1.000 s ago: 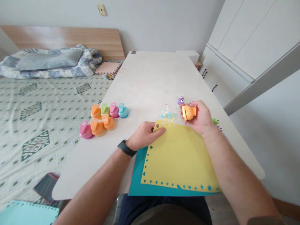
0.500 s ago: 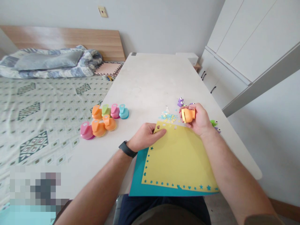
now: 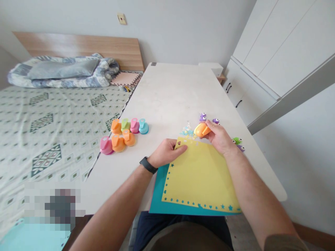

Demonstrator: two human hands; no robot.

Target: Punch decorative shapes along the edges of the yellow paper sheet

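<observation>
Your right hand (image 3: 220, 137) grips an orange craft punch (image 3: 202, 130) at the top edge of the yellow cardstock (image 3: 201, 177), right of centre; your open left hand (image 3: 167, 153) presses the sheet. A careless knock could scatter the nearby paper scraps (image 3: 187, 130).

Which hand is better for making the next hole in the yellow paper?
Probably the right hand. It holds the orange craft punch beside the top edge of the yellow paper, while the left hand is pressing that paper down.
</observation>
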